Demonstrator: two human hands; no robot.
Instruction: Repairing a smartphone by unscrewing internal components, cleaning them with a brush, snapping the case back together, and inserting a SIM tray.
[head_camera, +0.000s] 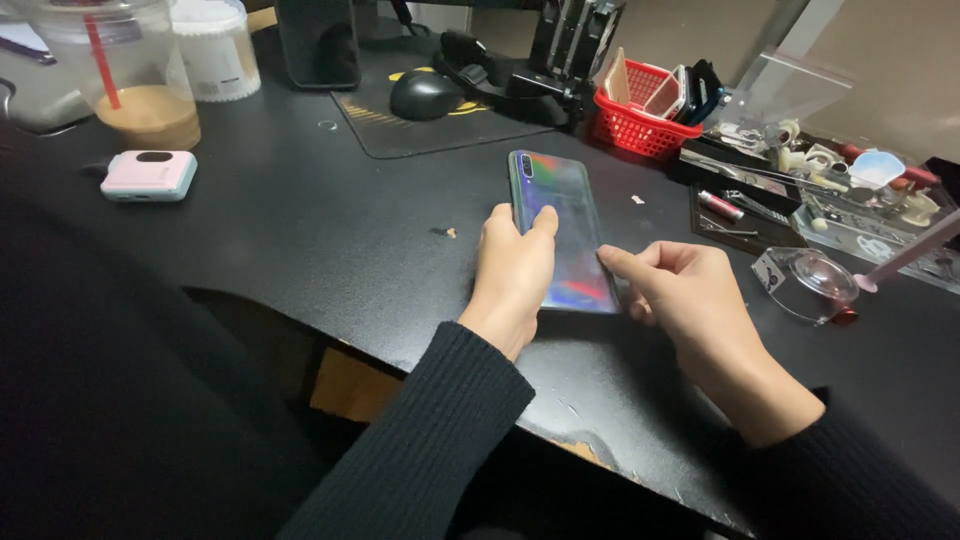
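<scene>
**Two hands steady one phone on a dark desk**

A black desk (300, 230) fills the view, its near edge chipped and worn. One smartphone (560, 215) lies face down near the middle of the desk, back from the near edge, its glossy back shimmering green, blue and pink.

The left hand (512, 270) reaches in from the near edge in a black ribbed sleeve. It rests palm down over the phone's lower left side, fingers curled around that long edge, gripping it. The right hand (680, 295), also in a black sleeve, lies beside the phone's lower right side. Its fingers are folded in, and thumb and forefinger pinch together at the phone's right edge; whether they hold anything small cannot be told.

Toward the far edge sit one black mouse pad (400, 125) carrying one black mouse (424, 94), one red basket (638, 125), and one plastic cup (130, 70) of brown drink at the far left corner. One small pink device (149, 175) lies near the left edge. One clear round dome (808, 282) sits near the right edge.
</scene>
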